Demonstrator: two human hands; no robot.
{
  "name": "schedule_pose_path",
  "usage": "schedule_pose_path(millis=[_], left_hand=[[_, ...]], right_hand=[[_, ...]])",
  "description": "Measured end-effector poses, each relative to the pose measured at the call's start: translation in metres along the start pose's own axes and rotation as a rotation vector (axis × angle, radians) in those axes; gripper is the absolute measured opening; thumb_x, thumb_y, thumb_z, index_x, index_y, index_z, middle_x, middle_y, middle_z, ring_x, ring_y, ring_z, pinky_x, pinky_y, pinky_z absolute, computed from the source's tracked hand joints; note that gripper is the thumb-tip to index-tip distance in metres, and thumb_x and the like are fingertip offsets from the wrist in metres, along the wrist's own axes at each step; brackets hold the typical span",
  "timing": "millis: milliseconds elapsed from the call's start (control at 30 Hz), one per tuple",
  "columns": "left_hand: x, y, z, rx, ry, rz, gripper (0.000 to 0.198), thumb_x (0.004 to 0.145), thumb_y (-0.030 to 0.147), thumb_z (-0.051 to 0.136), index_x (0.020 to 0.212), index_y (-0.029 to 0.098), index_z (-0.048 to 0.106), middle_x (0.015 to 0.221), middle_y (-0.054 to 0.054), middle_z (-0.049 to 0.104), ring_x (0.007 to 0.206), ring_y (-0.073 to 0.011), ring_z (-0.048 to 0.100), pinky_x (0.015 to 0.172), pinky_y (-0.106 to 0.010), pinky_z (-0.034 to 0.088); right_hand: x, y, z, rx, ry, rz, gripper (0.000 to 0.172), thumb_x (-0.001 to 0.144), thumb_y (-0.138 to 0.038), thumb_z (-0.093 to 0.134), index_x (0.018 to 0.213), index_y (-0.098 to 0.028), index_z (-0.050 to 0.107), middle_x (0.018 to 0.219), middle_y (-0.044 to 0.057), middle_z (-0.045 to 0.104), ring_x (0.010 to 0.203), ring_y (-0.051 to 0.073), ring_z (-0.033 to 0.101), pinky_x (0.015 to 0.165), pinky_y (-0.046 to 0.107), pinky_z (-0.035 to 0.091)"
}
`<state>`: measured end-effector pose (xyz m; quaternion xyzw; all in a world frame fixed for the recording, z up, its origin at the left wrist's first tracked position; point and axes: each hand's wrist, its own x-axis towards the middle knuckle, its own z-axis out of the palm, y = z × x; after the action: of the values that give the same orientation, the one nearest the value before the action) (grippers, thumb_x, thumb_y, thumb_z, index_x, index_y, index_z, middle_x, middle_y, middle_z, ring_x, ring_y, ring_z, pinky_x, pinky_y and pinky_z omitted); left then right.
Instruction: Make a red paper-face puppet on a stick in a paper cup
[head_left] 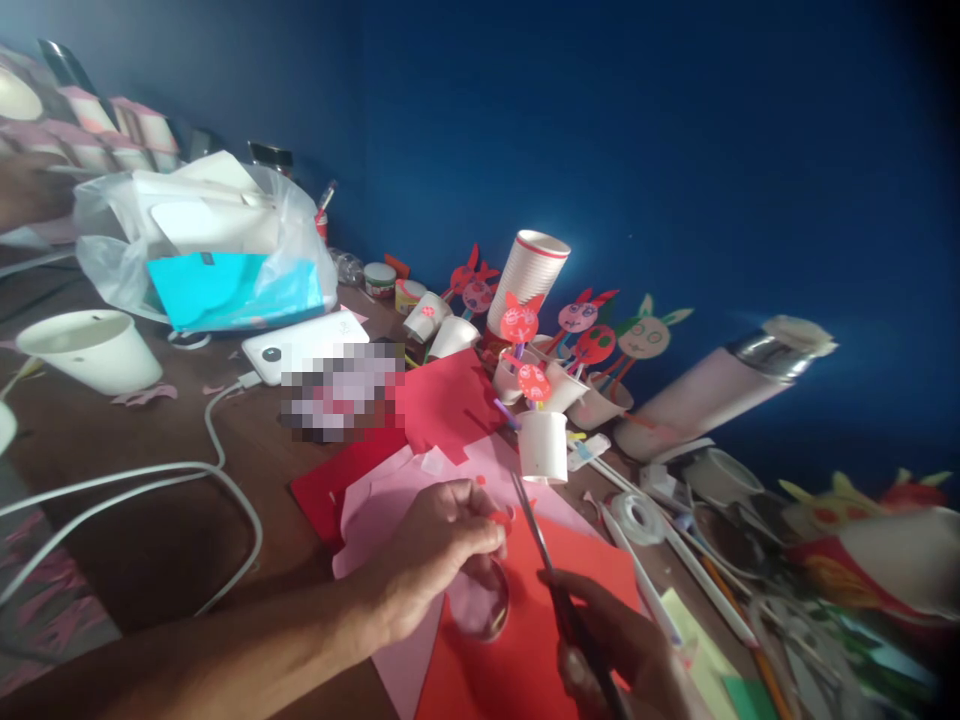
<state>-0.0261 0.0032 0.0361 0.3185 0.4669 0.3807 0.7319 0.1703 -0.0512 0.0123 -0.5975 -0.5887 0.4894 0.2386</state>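
Observation:
My left hand (439,550) pinches a small red paper piece (501,519) over pink paper (382,505) and red paper (525,640) sheets on the table. My right hand (622,650), low at the frame's bottom, grips a pair of scissors (540,545) whose blades point up toward the red piece. A roll of clear tape (480,605) lies under my left hand. A small white paper cup (543,446) stands just beyond the scissors' tip.
Paper cups with red, pink and green animal-face sticks (585,340) crowd the middle. A tall ribbed cup stack (525,275), a lying thermos (720,385), a plastic bag (202,245), white pot (94,350), power bank (300,345) with cable, tape ring (636,517) and pencils surround them.

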Motion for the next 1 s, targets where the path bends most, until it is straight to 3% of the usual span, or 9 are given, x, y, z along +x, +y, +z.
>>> schedule_pose_path(millis=[167,333,533,667,833,1000], left_hand=[[0.005,0.001,-0.004,0.01,0.025,0.069,0.009,0.071,0.022,0.058,0.07,0.014,0.057,0.065,-0.002,0.065,0.051,-0.0085,0.055,0.054,-0.021,0.045],[0.01,0.0,-0.008,-0.046,0.045,0.062,0.011,0.069,0.023,0.062,0.07,0.013,0.058,0.06,-0.001,0.061,0.053,-0.0098,0.055,0.055,-0.023,0.045],[0.012,-0.002,-0.006,-0.079,0.102,0.079,0.013,0.065,0.022,0.065,0.071,0.013,0.058,0.055,0.004,0.053,0.048,-0.0085,0.048,0.056,-0.027,0.047],[0.013,-0.003,-0.006,-0.004,0.102,0.084,0.012,0.066,0.023,0.063,0.07,0.014,0.055,0.056,0.003,0.055,0.047,-0.0081,0.05,0.056,-0.026,0.045],[0.014,-0.003,-0.01,0.076,0.071,0.105,0.016,0.07,0.028,0.062,0.068,0.014,0.053,0.062,0.002,0.057,0.051,-0.0082,0.052,0.054,-0.023,0.041],[0.017,-0.006,-0.013,0.139,0.062,0.126,0.021,0.073,0.034,0.061,0.069,0.016,0.05,0.059,0.003,0.056,0.056,-0.0111,0.057,0.059,-0.024,0.041]], right_hand=[[0.0,-0.004,-0.014,-0.342,0.154,-0.021,0.037,0.069,-0.032,0.057,0.105,-0.026,0.057,0.057,-0.006,0.059,0.051,0.012,0.055,0.049,0.02,0.042],[-0.005,0.004,-0.031,-0.522,0.226,-0.089,0.036,0.071,-0.033,0.056,0.107,-0.028,0.062,0.079,0.0,0.072,0.07,0.017,0.067,0.058,0.021,0.05],[-0.009,0.014,-0.05,-0.737,0.24,-0.146,0.034,0.076,-0.035,0.054,0.108,-0.032,0.064,0.099,0.002,0.071,0.082,0.023,0.068,0.068,0.029,0.052],[-0.01,0.02,-0.051,-0.867,0.25,-0.151,0.032,0.075,-0.032,0.054,0.106,-0.034,0.065,0.1,0.004,0.07,0.089,0.026,0.066,0.07,0.032,0.05],[-0.007,0.022,-0.049,-0.938,0.138,-0.149,0.028,0.078,-0.028,0.051,0.102,-0.032,0.065,0.091,0.004,0.069,0.081,0.022,0.066,0.068,0.029,0.048],[-0.006,0.012,-0.047,-0.966,0.146,-0.116,0.027,0.076,-0.021,0.051,0.095,-0.032,0.066,0.082,0.001,0.068,0.075,0.02,0.066,0.064,0.026,0.044]])
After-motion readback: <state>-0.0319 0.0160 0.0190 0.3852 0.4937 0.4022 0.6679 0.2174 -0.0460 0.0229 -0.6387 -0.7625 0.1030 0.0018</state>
